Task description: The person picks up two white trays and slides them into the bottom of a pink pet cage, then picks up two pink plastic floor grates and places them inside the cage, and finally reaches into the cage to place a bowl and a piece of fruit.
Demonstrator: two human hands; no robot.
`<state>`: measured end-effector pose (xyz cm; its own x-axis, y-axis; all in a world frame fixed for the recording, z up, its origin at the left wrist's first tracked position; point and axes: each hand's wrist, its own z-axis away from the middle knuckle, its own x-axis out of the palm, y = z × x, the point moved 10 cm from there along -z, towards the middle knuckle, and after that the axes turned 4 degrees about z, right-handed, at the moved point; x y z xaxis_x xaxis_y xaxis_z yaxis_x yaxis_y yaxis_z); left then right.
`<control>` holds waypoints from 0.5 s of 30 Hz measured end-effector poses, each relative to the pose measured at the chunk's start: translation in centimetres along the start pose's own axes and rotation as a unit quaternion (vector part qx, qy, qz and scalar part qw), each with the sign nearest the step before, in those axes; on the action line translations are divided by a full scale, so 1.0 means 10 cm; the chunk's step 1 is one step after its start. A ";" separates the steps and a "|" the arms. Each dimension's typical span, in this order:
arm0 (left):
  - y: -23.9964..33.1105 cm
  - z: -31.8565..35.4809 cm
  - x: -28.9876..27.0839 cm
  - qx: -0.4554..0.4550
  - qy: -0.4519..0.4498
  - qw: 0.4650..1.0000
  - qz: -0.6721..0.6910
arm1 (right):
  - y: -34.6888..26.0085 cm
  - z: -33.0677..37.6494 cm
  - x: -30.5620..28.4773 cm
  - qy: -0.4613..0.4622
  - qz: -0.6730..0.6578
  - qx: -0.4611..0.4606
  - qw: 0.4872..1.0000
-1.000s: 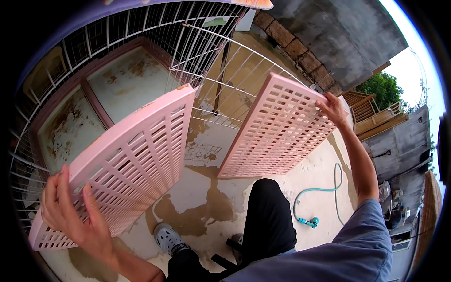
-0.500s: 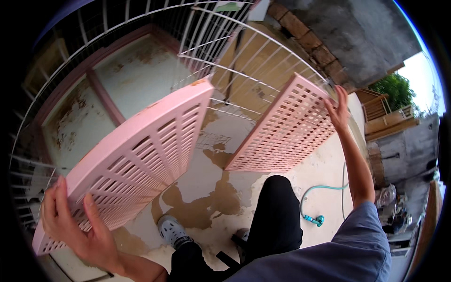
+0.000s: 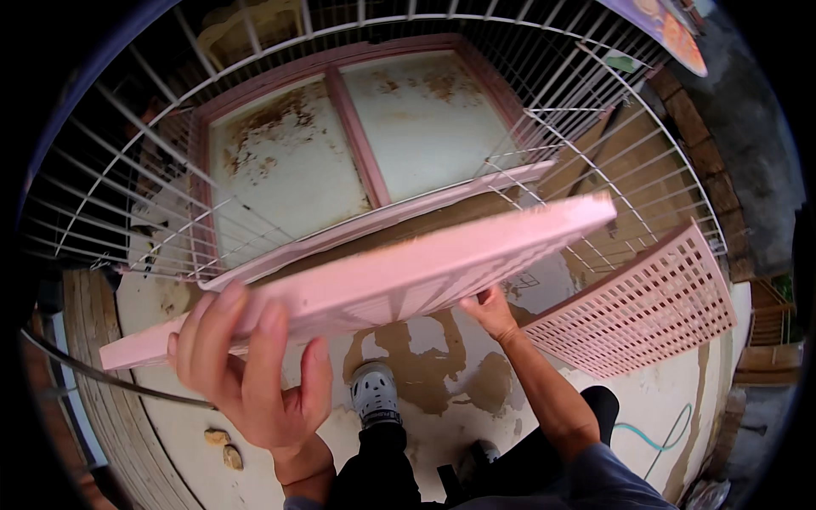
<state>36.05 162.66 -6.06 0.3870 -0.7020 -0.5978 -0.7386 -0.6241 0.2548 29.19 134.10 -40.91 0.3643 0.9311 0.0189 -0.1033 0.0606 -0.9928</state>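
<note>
A pink slatted panel (image 3: 399,270) is raised nearly level in front of the wire cage, its thick edge facing up. My left hand (image 3: 263,374) grips it near the left end, fingers over the edge and thumb apart below. Under its right part, my right hand (image 3: 491,313) holds the lower side; some of those fingers are hidden behind the panel. A second pink panel (image 3: 642,310), with square holes, leans against the cage at the right, touched by neither hand. Inside the white wire cage (image 3: 544,115), a pink-framed tray (image 3: 365,153) has two pale, brown-stained sections.
Brown wet patches (image 3: 416,365) spread over the pale floor around my feet. A teal hose (image 3: 663,442) lies at the lower right. Wooden planks (image 3: 106,357) run along the left, with two small stones (image 3: 225,448) nearby. A brick edge (image 3: 705,153) borders the right.
My right hand has left the square-holed panel and now holds the slatted one. The slatted panel has swung from upright at the left to nearly level in front of the cage.
</note>
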 end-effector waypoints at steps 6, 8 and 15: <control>-1.21 1.15 -0.69 -0.125 0.384 0.910 0.097 | 0.51 0.16 -0.28 0.086 -0.176 0.004 0.981; -2.03 1.77 -0.30 -0.358 0.352 0.831 0.240 | 0.28 0.20 -0.09 0.067 -0.209 -0.028 0.975; -2.29 3.11 1.35 -0.537 0.138 0.682 0.477 | -0.01 0.62 -0.49 0.088 -0.192 -0.060 0.976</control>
<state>41.01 178.08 -43.60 0.2125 -0.9092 0.3580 0.0467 0.3754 0.9257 21.73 131.79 -40.14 0.5094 0.7708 0.3825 0.1780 0.3405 -0.9232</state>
